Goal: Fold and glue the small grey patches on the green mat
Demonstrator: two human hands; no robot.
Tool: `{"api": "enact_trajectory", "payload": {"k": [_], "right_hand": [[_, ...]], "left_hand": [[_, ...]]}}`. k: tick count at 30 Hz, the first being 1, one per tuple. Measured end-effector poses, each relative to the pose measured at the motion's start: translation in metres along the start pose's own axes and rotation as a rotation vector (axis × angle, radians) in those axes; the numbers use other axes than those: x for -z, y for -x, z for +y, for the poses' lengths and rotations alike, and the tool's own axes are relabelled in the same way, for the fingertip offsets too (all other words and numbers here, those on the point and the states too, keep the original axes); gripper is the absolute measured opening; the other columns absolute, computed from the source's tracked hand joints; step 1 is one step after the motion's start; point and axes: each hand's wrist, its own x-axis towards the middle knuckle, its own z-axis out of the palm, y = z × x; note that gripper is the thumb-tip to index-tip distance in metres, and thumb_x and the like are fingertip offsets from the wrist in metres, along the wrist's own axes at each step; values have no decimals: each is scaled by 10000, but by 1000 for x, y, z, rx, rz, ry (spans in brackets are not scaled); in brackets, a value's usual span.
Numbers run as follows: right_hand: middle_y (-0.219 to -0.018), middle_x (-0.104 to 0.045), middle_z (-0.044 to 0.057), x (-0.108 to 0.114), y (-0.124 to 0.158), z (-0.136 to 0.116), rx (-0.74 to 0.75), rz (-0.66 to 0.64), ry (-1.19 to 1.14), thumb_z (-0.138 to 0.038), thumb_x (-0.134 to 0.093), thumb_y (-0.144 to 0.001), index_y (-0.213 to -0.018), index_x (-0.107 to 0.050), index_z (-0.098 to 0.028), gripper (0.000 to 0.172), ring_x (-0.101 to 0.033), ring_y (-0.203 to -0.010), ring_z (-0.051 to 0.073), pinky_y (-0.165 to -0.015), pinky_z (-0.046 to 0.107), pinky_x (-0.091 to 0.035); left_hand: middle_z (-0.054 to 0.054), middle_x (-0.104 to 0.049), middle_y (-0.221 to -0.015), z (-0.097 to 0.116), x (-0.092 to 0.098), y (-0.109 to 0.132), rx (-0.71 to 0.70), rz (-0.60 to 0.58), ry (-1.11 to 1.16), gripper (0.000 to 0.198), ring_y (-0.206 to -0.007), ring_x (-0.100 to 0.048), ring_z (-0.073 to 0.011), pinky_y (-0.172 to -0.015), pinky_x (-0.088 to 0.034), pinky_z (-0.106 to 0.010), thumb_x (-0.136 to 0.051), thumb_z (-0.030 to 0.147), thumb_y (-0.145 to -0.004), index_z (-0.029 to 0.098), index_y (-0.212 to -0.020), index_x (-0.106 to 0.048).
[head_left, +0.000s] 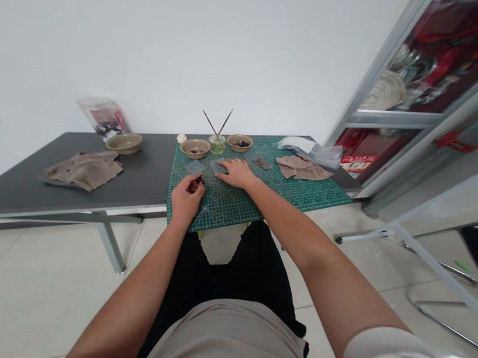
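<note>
While a small dark piece (199, 180) was pinched narrowly between the thumb and curled fingers (188, 191) of the left hand (186, 199), a grey square sheet (218, 166) was pressed under the fingertips of the right hand (236, 173), whose fingers were laid out flat and held nothing between them; what the dark piece was could not be told. Both hands were placed on a green gridded cutting mat (289, 192). Just beyond the left fingers, a second grey square (196, 167) was laid flat on the mat, and a darker third piece (262, 162) was seen beyond and to the right of the right fingers. Straight ahead of the fingers, two shallow ceramic bowls (194, 148) (239, 142) holding dark fragments were set on either side of a small glass jar (217, 145) of greenish liquid, in which two thin brushes (216, 123) were leaned apart. A crumpled taupe cloth (302, 168) was left on the mat to the right of the right fingers, with a clear plastic bag (326, 155) behind it. Well to the left of the left fingers, another cloth (84, 169) and a third bowl (124, 143) were placed on a grey tabletop (150, 156).
</note>
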Motion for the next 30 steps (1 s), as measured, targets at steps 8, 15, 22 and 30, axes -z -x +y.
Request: {"api": "enact_trajectory", "payload": {"k": [8,15,22,30], "right_hand": [[-1267,-580,186,-1,-12,-12,-110,-15,27,-694,-549,-799,-1172,-668,-140,679,-468,-1196,381,-990,559,-361],[-1228,-548,194,2,-2,-22,-133,164,-56,-404,-680,-800,-1208,-615,-98,515,-507,-1164,338,-1010,489,-386],[-1073,-589,123,-4,44,-35,-160,600,-444,-297,-609,-846,-1086,-628,-125,296,-576,-946,221,-899,366,-471],[-1107,-626,94,-15,59,-63,-145,558,-561,-313,-622,-811,-807,-618,-189,123,-548,-1106,227,-983,363,-410]], "left_hand": [[-30,-692,-916,-8,0,0,-26,12,78,311,-785,-658,-141,-786,-535,-290,-603,283,-822,199,-1113,-674],[-38,-704,-895,-13,-2,-3,33,-8,168,306,-745,-675,-151,-773,-557,-318,-604,321,-842,200,-1119,-655],[-34,-697,-854,-13,-4,-6,48,-49,180,266,-749,-655,-160,-787,-538,-330,-661,315,-780,193,-1016,-667],[-27,-683,-822,-3,-3,-9,31,-83,150,233,-737,-629,-144,-772,-520,-293,-673,281,-740,173,-946,-654]]}}
